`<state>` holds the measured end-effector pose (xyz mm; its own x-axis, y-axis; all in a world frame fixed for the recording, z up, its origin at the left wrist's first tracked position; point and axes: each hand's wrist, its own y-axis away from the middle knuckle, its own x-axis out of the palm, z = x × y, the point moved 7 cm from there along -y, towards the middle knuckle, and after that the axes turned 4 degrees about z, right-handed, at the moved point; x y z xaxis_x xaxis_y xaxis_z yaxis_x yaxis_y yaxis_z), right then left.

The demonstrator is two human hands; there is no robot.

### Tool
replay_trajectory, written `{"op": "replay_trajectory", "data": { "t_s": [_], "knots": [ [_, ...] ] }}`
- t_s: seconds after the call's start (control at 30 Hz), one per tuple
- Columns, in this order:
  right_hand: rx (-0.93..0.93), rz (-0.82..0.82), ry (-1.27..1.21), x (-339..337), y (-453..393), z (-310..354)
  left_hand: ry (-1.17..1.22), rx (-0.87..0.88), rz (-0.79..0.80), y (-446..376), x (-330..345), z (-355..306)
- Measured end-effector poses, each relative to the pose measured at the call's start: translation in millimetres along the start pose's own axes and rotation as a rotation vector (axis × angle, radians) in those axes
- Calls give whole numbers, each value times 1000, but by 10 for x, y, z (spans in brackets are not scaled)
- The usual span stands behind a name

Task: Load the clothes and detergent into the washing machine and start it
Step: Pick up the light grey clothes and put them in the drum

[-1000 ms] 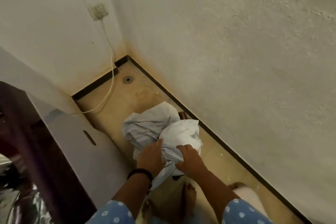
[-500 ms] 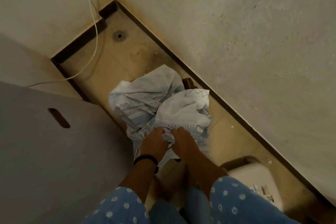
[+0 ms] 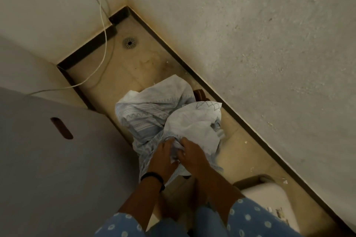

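A person's left hand and right hand, side by side with fingers curled into the cloth, gripped the near end of a bundle of pale blue-and-white patterned clothes over the tiled floor, in the narrow strip between a grey panel and the rough plastered wall. The bundle hung forward of the hands toward the far corner of the floor; whether its lower folds touched the tiles could not be told.

The fabric looked thin, soft and light, likely to sag and trail loose ends, so it would probably carry best gathered from underneath or bunched tight at the middle rather than held by one edge. A hanging corner might catch on the grey panel's edge.

A round drain sat near the far corner of the floor, and a white cable ran down the far wall and trailed behind the grey panel. A small brown object showed past the clothes by the dark skirting. A pale, rounded object stood at the near right, crowding the strip. The washing machine could not be identified with certainty.
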<state>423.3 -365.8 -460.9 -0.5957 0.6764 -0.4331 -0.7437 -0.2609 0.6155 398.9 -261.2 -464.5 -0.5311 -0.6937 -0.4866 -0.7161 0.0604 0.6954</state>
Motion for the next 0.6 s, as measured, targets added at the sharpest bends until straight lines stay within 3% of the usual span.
{"op": "replay_trajectory", "data": {
  "t_s": [0.17, 0.37, 0.5, 0.6],
  "knots": [
    [-139, -98, 5, -459, 366, 531, 22, 105, -51, 315, -379, -478],
    [-349, -191, -169, -1094, 840, 1164, 99, 263, -103, 790, -1020, -1026],
    [-316, -41, -28, -1428, 1181, 1351, 205, 389, -286, 1213, -1576, -1316],
    [-245, -80, 15, -1644, 1445, 1438, 317, 465, -395, 1559, -1976, -1485]
  ]
}}
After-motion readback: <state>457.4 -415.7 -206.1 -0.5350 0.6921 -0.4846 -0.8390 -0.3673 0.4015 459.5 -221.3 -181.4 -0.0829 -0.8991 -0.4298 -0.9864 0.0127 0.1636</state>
